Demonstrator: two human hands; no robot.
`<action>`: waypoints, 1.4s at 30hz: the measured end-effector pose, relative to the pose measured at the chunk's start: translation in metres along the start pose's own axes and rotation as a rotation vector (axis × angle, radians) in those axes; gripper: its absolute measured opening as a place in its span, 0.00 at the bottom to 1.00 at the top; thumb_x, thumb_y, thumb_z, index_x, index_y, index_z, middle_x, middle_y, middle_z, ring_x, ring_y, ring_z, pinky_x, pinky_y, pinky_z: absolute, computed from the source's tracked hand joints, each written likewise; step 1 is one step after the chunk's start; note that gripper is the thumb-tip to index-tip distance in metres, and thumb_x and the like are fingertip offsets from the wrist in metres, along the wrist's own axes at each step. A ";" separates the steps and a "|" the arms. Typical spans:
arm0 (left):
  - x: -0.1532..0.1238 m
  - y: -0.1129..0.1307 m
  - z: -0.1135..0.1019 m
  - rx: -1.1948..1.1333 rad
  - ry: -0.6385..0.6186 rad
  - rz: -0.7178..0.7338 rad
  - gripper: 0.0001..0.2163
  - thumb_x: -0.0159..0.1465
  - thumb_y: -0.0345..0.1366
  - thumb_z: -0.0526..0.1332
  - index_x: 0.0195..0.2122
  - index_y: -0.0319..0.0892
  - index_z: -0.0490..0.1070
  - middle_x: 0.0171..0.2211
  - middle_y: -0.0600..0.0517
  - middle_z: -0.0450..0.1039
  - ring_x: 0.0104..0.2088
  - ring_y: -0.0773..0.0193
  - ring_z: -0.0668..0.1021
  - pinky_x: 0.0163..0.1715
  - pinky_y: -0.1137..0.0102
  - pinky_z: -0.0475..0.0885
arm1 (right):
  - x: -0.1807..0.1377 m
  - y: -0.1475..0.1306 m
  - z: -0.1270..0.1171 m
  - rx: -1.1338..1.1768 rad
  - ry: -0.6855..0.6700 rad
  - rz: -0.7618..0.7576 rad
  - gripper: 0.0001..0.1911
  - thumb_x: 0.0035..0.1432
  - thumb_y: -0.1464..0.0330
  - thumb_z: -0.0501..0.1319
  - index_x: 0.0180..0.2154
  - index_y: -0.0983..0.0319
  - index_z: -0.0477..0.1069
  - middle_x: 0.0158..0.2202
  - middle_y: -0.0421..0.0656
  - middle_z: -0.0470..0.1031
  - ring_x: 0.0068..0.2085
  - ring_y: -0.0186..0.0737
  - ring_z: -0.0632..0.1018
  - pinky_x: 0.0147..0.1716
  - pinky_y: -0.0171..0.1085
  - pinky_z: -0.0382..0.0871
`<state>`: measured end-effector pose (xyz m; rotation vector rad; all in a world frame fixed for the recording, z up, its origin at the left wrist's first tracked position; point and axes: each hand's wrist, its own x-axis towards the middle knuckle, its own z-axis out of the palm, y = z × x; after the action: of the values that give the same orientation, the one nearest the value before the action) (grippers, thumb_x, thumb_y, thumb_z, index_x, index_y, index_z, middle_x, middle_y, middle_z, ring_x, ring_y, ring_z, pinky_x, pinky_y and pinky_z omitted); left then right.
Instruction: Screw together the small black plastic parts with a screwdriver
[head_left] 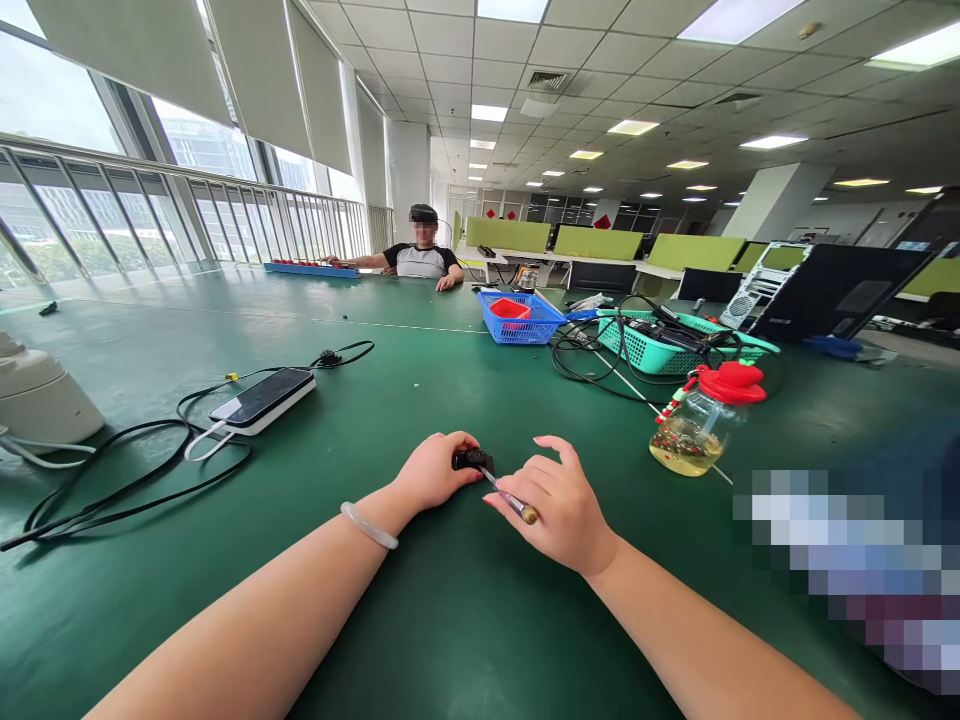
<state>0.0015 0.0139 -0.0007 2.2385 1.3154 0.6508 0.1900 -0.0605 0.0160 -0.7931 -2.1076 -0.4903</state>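
Note:
My left hand [435, 468], with a pale bangle on its wrist, grips a small black object [471, 459] on the green table. What kind of object it is, I cannot make out. Pinched between the thumb and fingers of my right hand [559, 510] is a screwdriver [517, 504] with a yellowish handle end. Its thin shaft points up and left, and the tip meets or nearly meets the black object's right side. My right index finger is raised off the handle.
Leftward lie a phone-like device [264, 400] with a white cable and a black cord [142, 428]. To the right stand a red-lidded jar [694, 432], a blue basket [523, 325] and a teal basket [652, 350] of cables. Another person [424, 258] sits across the green table [405, 370].

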 end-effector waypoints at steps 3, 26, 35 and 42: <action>0.001 -0.002 0.001 -0.008 -0.003 0.000 0.15 0.54 0.37 0.65 0.44 0.48 0.73 0.43 0.53 0.79 0.45 0.56 0.77 0.47 0.63 0.71 | -0.001 0.003 0.000 -0.003 -0.003 0.024 0.06 0.62 0.67 0.61 0.31 0.57 0.70 0.22 0.36 0.75 0.25 0.35 0.72 0.51 0.48 0.62; 0.000 0.000 0.000 0.017 -0.002 0.009 0.16 0.55 0.39 0.64 0.45 0.49 0.73 0.42 0.53 0.79 0.45 0.56 0.76 0.48 0.63 0.71 | -0.004 0.010 0.002 0.114 0.019 0.073 0.04 0.59 0.70 0.61 0.32 0.56 0.70 0.24 0.34 0.75 0.24 0.34 0.73 0.51 0.48 0.63; 0.000 -0.001 0.002 0.013 0.014 0.031 0.14 0.55 0.39 0.64 0.44 0.47 0.72 0.41 0.53 0.79 0.44 0.56 0.77 0.46 0.64 0.71 | -0.002 0.004 -0.001 0.054 -0.035 -0.050 0.07 0.59 0.74 0.60 0.32 0.56 0.68 0.23 0.34 0.75 0.24 0.34 0.71 0.52 0.48 0.61; 0.000 -0.001 0.001 -0.006 0.013 0.037 0.14 0.55 0.39 0.64 0.44 0.48 0.72 0.42 0.53 0.79 0.44 0.57 0.77 0.47 0.63 0.71 | -0.002 0.006 0.000 0.048 -0.038 -0.007 0.06 0.60 0.73 0.59 0.31 0.56 0.68 0.23 0.34 0.75 0.24 0.34 0.72 0.52 0.48 0.61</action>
<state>0.0013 0.0143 -0.0027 2.2623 1.2796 0.6821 0.1953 -0.0571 0.0148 -0.7732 -2.1498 -0.4303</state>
